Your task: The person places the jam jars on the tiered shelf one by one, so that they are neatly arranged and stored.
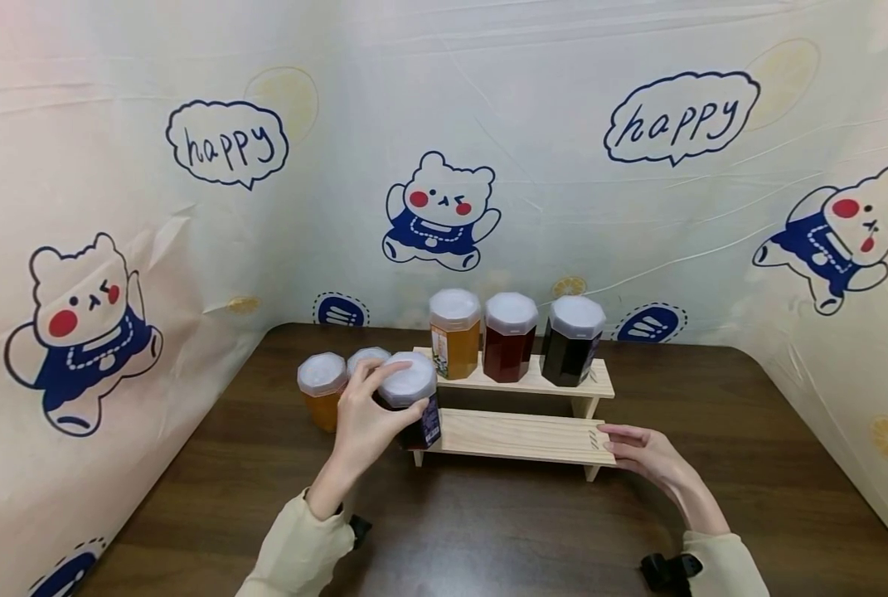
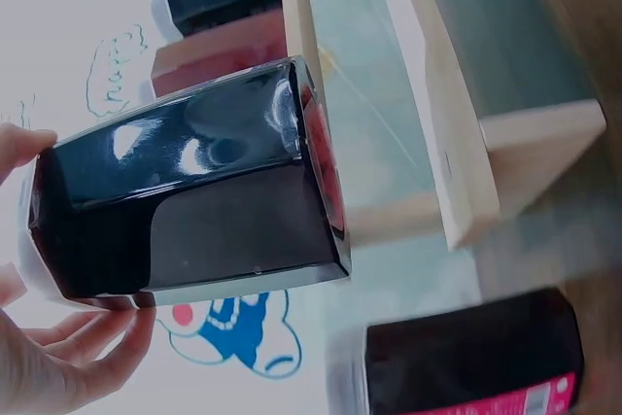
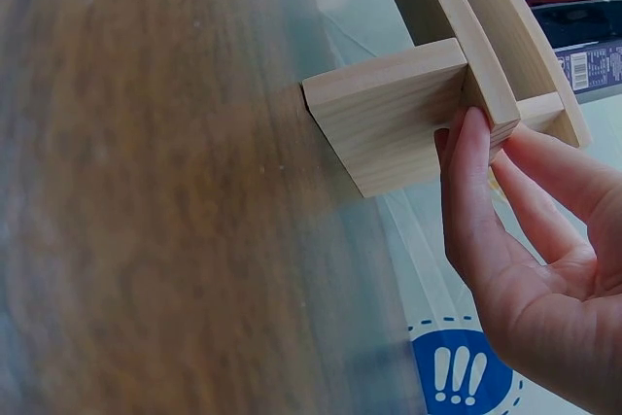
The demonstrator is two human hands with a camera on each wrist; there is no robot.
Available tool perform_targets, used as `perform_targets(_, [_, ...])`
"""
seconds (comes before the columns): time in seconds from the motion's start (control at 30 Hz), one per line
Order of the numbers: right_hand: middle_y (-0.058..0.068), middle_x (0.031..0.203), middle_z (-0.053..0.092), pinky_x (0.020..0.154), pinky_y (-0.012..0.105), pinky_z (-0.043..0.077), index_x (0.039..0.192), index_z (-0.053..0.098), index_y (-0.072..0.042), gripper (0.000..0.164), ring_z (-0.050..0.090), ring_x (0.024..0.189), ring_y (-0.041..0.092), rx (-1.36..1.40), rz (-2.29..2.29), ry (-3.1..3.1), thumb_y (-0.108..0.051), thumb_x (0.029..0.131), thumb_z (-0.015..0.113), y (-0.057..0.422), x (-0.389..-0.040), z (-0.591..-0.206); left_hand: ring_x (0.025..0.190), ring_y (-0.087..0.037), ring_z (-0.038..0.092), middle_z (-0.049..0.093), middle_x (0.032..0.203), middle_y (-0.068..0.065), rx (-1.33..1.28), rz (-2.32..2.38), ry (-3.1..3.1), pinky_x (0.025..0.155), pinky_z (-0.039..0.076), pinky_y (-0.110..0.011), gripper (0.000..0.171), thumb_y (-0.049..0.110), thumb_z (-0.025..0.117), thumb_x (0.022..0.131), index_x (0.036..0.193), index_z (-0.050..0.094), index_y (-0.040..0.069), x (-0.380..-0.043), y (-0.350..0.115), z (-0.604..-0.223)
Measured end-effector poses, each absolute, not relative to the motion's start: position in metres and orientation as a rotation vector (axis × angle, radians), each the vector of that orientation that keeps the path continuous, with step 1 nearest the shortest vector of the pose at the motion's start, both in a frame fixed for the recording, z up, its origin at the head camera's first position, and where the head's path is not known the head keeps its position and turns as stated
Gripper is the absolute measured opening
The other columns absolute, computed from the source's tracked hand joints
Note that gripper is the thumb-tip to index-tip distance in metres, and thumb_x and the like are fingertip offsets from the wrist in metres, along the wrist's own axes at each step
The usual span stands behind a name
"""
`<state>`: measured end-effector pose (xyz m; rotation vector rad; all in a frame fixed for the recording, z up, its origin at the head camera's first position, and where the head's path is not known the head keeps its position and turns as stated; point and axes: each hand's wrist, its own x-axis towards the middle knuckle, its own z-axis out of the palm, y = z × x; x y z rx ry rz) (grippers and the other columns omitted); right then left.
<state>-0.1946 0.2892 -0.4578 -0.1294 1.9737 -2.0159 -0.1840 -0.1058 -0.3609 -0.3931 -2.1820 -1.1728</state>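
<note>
My left hand [image 1: 363, 414] grips a dark octagonal jar [image 1: 423, 424] by its translucent lid, thumb and fingers on opposite sides. In the left wrist view the jar [image 2: 194, 191] shows its whole side and part of its base, held up near the left end of the lower step. The light wooden two-step rack [image 1: 518, 435] stands on the table. At the rack's right end, my right hand [image 1: 656, 458] pinches the corner of the lower board [image 3: 491, 94]. Along the upper step stand an amber jar [image 1: 458, 348], a dark red jar [image 1: 507, 348] and a black jar [image 1: 566, 352].
On the brown table [image 1: 488, 531], left of the rack, stands another amber jar [image 1: 320, 406]. Beside it is a jar lid [image 1: 367, 356], its jar mostly hidden by my left hand. A printed cloth [image 1: 548, 207] hangs behind and around the table.
</note>
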Motion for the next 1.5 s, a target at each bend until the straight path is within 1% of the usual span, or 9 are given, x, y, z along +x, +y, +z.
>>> perform_targets(0.23, [0.001, 0.100, 0.061, 0.074, 0.027, 0.049, 0.118, 0.054, 0.002, 0.035, 0.060, 0.086, 0.009, -0.106, -1.998, 1.999, -0.006, 0.085, 0.057, 0.289, -0.194, -0.457, 0.092, -0.025, 0.053, 0.052, 0.104, -0.011, -0.471, -1.213, -2.172, 0.073, 0.046, -0.039, 0.046, 0.014, 0.082, 0.056, 0.099, 0.067, 0.012, -0.186, -0.084, -0.360])
perform_targets(0.4, [0.000, 0.100, 0.061, 0.074, 0.027, 0.049, 0.119, 0.053, 0.003, 0.035, 0.060, 0.086, 0.008, -0.110, -1.997, 1.995, -0.006, 0.085, 0.056, 0.289, -0.194, -0.456, 0.091, -0.022, 0.054, 0.052, 0.103, -0.010, -0.540, -1.227, -2.152, 0.071, 0.049, -0.036, 0.044, 0.014, 0.081, 0.057, 0.099, 0.066, 0.012, -0.189, -0.067, -0.362])
perform_targets(0.57, [0.001, 0.101, 0.061, 0.074, 0.027, 0.049, 0.120, 0.050, 0.006, 0.038, 0.060, 0.086, 0.008, -0.105, -1.989, 2.005, -0.006, 0.085, 0.056, 0.289, -0.194, -0.456, 0.089, -0.023, 0.055, 0.051, 0.103, -0.010, -0.578, -1.231, -2.158, 0.070, 0.049, -0.035, 0.043, 0.016, 0.080, 0.058, 0.099, 0.066, 0.013, -0.191, -0.051, -0.363])
perform_targets(0.73, [0.001, 0.101, 0.061, 0.074, 0.026, 0.049, 0.121, 0.049, 0.007, 0.039, 0.060, 0.086, 0.008, -0.108, -1.987, 2.010, -0.006, 0.085, 0.056, 0.289, -0.194, -0.455, 0.087, -0.022, 0.055, 0.050, 0.102, -0.008, -0.602, -1.262, -2.175, 0.068, 0.048, -0.033, 0.042, 0.017, 0.080, 0.059, 0.099, 0.066, 0.013, -0.195, -0.036, -0.365])
perform_targets(0.93, [0.001, 0.100, 0.061, 0.074, 0.027, 0.049, 0.119, 0.052, 0.005, 0.036, 0.060, 0.086, 0.008, -0.119, -2.004, 1.988, -0.005, 0.085, 0.056, 0.289, -0.194, -0.456, 0.088, -0.022, 0.054, 0.050, 0.101, -0.006, -0.643, -1.289, -2.169, 0.068, 0.047, -0.030, 0.042, 0.018, 0.080, 0.060, 0.099, 0.065, 0.013, -0.197, -0.021, -0.367])
perform_targets(1.23, [0.001, 0.100, 0.061, 0.074, 0.027, 0.049, 0.116, 0.056, 0.000, 0.031, 0.060, 0.087, 0.009, -0.139, -2.033, 1.957, -0.004, 0.085, 0.056, 0.289, -0.194, -0.457, 0.090, -0.022, 0.054, 0.049, 0.104, -0.006, -0.680, -1.306, -2.199, 0.070, 0.047, -0.032, 0.043, 0.020, 0.079, 0.061, 0.101, 0.065, 0.013, -0.197, 0.001, -0.368])
perform_targets(1.4, [0.001, 0.101, 0.061, 0.074, 0.027, 0.049, 0.119, 0.052, 0.005, 0.036, 0.060, 0.086, 0.009, -0.126, -2.021, 1.973, -0.005, 0.084, 0.057, 0.289, -0.194, -0.456, 0.092, -0.022, 0.053, 0.049, 0.102, -0.006, -0.704, -1.298, -2.194, 0.071, 0.047, -0.031, 0.044, 0.021, 0.080, 0.060, 0.101, 0.065, 0.013, -0.197, 0.013, -0.369])
perform_targets(1.5, [0.003, 0.102, 0.060, 0.074, 0.027, 0.049, 0.120, 0.050, 0.007, 0.039, 0.060, 0.086, 0.009, -0.114, -2.006, 1.989, -0.006, 0.084, 0.057, 0.289, -0.194, -0.456, 0.090, -0.021, 0.053, 0.049, 0.102, -0.006, -0.719, -1.286, -2.188, 0.071, 0.046, -0.029, 0.044, 0.021, 0.080, 0.060, 0.101, 0.065, 0.013, -0.196, 0.019, -0.370])
